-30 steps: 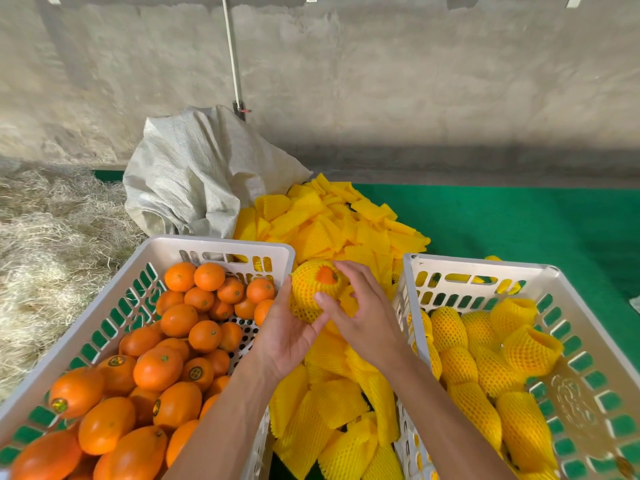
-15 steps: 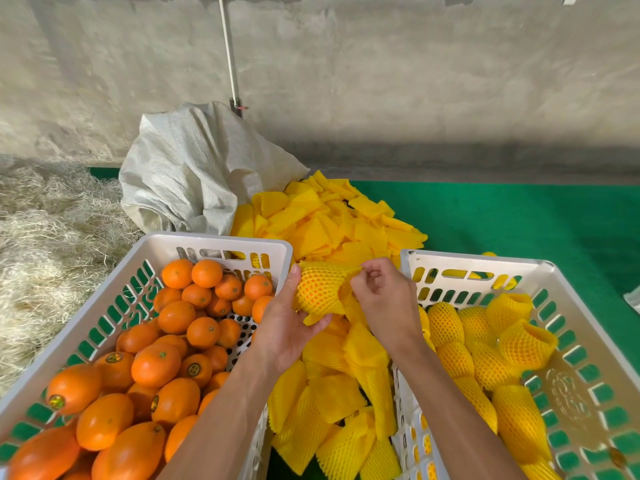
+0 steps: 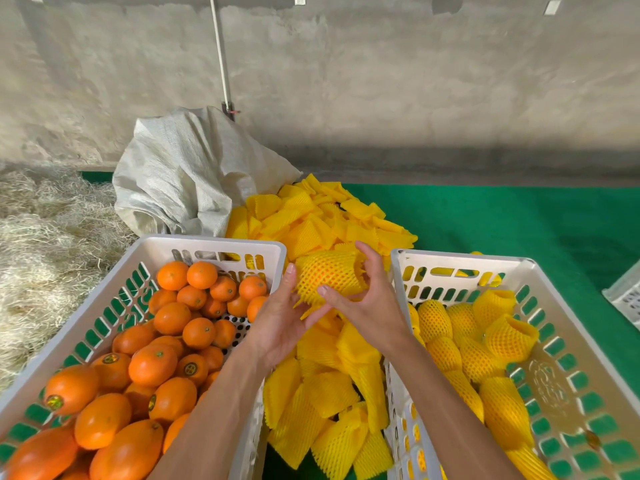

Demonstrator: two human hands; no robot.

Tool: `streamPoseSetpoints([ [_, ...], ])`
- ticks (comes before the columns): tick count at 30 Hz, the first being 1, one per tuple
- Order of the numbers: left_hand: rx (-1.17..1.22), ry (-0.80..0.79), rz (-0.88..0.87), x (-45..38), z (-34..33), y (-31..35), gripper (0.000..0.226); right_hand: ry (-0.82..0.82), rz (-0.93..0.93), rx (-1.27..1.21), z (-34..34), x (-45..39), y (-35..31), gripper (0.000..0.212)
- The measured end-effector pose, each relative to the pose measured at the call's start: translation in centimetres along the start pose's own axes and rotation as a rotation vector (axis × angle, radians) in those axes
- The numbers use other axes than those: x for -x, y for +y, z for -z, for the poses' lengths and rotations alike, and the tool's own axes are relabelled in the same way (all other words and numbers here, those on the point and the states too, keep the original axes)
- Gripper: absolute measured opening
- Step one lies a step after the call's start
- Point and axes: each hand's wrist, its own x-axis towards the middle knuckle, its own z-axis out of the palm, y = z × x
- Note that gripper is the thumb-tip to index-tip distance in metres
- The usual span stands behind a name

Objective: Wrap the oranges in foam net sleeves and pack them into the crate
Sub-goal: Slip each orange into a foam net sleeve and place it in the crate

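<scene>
While the left crate (image 3: pixel 114 306) sits heaped with bare oranges (image 3: pixel 166 341), the left hand (image 3: pixel 277 323) rises just beside its inner wall with fingers straight and spread, its fingertips touching the lower left edge of the sleeved orange (image 3: pixel 329 277). That orange, wholly covered by a yellow foam net sleeve (image 3: pixel 346 268), is held up between the two crates, above the loose pile of flat sleeves (image 3: pixel 325 375), between the two hands. Its long axis runs roughly left to right, tilted slightly upward, with the sleeve's frilled open end pointing right toward the right crate (image 3: pixel 554 375). The right hand (image 3: pixel 370 306) curls round that end, thumb under the sleeve and fingers hooked over its rim. In the right crate lie other wrapped oranges (image 3: pixel 460 341). Against half a second ago, the right hand has opened from a tight pinch at the sleeve's top into a wider grip, and the sleeve's mouth now flares to the right; a second ago orange skin still showed at the sleeve's top, now none does.
</scene>
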Motion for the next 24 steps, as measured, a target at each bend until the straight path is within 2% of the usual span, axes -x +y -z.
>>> streamPoseSetpoints([
  [3,-0.037,0.004,0.078,0.2,0.0,-0.4,0.055,0.062,-0.011,0.049,2.5,0.2,-1.0,0.087],
  [6,-0.152,-0.03,0.075,0.3,0.3,-0.7,0.056,0.119,-0.021,0.224,6.2,1.2,-1.3,0.09],
  [10,-0.445,0.199,-0.084,0.0,0.2,-1.9,0.027,0.265,-0.123,0.513,11.7,4.0,0.1,0.09],
  [12,-0.56,0.225,-0.134,0.0,0.1,-2.5,0.022,0.32,-0.214,0.647,14.3,5.6,1.4,0.093],
  [16,-0.627,0.211,-0.133,0.0,0.2,-2.7,0.023,0.237,-0.415,0.884,18.1,8.3,4.4,0.105],
  [21,-0.742,0.148,-0.129,0.0,0.3,-3.2,0.025,0.121,-0.612,1.127,19.4,9.9,7.9,0.12],
  [24,-0.776,0.136,-0.129,0.0,0.5,-3.3,0.025,0.071,-0.655,1.233,19.3,9.9,9.3,0.116],
])
